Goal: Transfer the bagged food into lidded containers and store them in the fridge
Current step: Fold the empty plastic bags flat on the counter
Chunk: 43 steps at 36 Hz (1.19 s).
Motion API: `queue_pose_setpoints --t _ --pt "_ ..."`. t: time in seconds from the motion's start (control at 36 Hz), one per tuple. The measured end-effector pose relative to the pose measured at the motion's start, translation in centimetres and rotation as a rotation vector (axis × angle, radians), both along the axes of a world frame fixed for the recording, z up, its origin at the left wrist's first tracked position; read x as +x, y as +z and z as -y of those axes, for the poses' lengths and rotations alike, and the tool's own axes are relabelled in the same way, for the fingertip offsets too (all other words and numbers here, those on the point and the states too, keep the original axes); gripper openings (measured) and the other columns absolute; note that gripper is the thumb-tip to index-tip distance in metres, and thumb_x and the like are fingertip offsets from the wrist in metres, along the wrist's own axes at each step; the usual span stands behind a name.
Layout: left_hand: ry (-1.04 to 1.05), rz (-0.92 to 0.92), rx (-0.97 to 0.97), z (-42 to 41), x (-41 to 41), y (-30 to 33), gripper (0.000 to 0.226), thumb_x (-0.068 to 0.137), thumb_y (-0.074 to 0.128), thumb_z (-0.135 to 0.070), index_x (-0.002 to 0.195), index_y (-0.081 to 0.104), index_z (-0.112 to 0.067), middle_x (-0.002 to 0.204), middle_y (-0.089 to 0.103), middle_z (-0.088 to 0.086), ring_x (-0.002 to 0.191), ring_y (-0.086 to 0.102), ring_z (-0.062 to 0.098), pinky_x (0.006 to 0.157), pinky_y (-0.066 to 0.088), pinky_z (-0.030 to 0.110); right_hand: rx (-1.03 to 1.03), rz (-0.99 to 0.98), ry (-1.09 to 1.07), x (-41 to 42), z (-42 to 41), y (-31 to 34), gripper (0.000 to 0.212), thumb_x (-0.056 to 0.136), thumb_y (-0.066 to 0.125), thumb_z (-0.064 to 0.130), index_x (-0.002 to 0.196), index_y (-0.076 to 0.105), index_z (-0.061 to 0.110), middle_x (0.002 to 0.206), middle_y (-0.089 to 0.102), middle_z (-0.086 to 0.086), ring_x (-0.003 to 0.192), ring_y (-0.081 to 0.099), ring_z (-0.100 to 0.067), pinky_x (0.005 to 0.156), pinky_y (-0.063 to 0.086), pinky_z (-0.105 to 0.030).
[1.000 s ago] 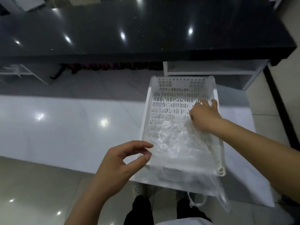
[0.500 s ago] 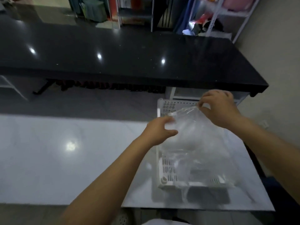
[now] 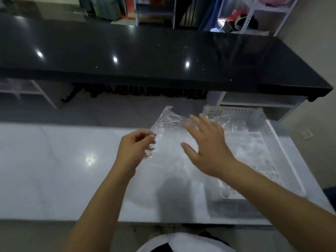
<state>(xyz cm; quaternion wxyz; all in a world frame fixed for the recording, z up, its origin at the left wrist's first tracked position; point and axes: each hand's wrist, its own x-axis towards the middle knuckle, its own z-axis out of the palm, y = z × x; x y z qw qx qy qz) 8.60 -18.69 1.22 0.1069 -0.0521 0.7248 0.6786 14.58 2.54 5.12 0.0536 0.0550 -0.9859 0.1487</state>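
A clear, crumpled plastic bag [image 3: 169, 124] is held up above the white table [image 3: 54, 170], stretched between the table's middle and the tray. My left hand [image 3: 135, 148] pinches the bag's left edge with curled fingers. My right hand [image 3: 207, 144] is spread flat, fingers straight, against the bag's surface. A white perforated plastic tray [image 3: 272, 135] lies on the table at the right, partly behind the bag and my right forearm. No food or lidded container is visible.
A long black glossy counter [image 3: 163, 57] runs across the back, with white shelving [image 3: 254, 102] under its right end. Metal racks with coloured items [image 3: 241, 17] stand behind it. The table's near edge is close to my body.
The bag has been lifted off the tray and pulled left over the table. My left hand moved to its left edge; my right hand let go of the top and spread flat on it.
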Motion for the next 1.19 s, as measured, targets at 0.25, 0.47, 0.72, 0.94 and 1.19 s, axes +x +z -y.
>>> queue_pose_setpoints --t 0.25,0.47,0.72,0.94,1.19 --pt "0.308 0.121 -0.202 8.3 6.2 -8.2 0.024 0.096 0.060 -0.015 0.118 0.066 -0.023 0.093 0.074 0.003 0.073 0.072 0.017 0.061 0.057 0.030 0.206 0.273 0.113 -0.2 13.0 -11.1 0.062 0.103 0.016 0.053 0.158 -0.002 0.032 0.168 -0.012 0.002 0.153 -0.016 -0.025 0.117 -0.017 -0.052" --pt "0.221 -0.300 -0.879 8.8 9.1 -10.5 0.063 0.092 0.057 0.000 0.151 0.039 -0.011 0.154 0.043 0.012 0.143 0.036 0.034 0.119 0.025 0.040 0.253 0.357 0.109 1.1 14.6 -17.5 0.064 0.098 -0.001 0.058 0.157 -0.012 0.034 0.166 -0.021 0.003 0.149 -0.027 -0.022 0.118 -0.017 -0.054" --pt "-0.323 -0.109 -1.206 5.8 3.7 -12.6 0.064 0.105 0.028 -0.030 0.160 -0.002 -0.022 0.169 -0.011 0.004 0.154 -0.016 0.026 0.124 -0.010 0.046 0.246 0.332 0.129 1.2 14.5 -18.6 0.068 0.095 0.001 0.062 0.151 -0.026 0.035 0.163 -0.026 0.006 0.147 -0.032 -0.019 0.119 -0.015 -0.053" --pt "-0.272 -0.192 -1.271 9.7 5.0 -15.6 0.069 0.100 0.005 -0.061 0.159 -0.010 -0.028 0.167 -0.017 -0.001 0.154 -0.017 0.020 0.124 -0.009 0.046 0.220 0.311 0.015 1.4 11.3 -18.7 0.064 0.098 0.001 0.061 0.156 -0.016 0.037 0.163 -0.022 0.008 0.150 -0.025 -0.017 0.120 -0.012 -0.054" --pt "-0.246 -0.232 -1.260 9.8 5.2 -15.7 0.069 0.099 0.003 -0.060 0.160 -0.006 -0.028 0.168 -0.011 0.002 0.155 -0.013 0.021 0.125 -0.008 0.046 0.214 0.405 -0.102 1.2 8.9 -17.2 0.064 0.101 0.006 0.057 0.156 -0.017 0.034 0.165 -0.021 0.003 0.150 -0.024 -0.025 0.119 -0.008 -0.060"
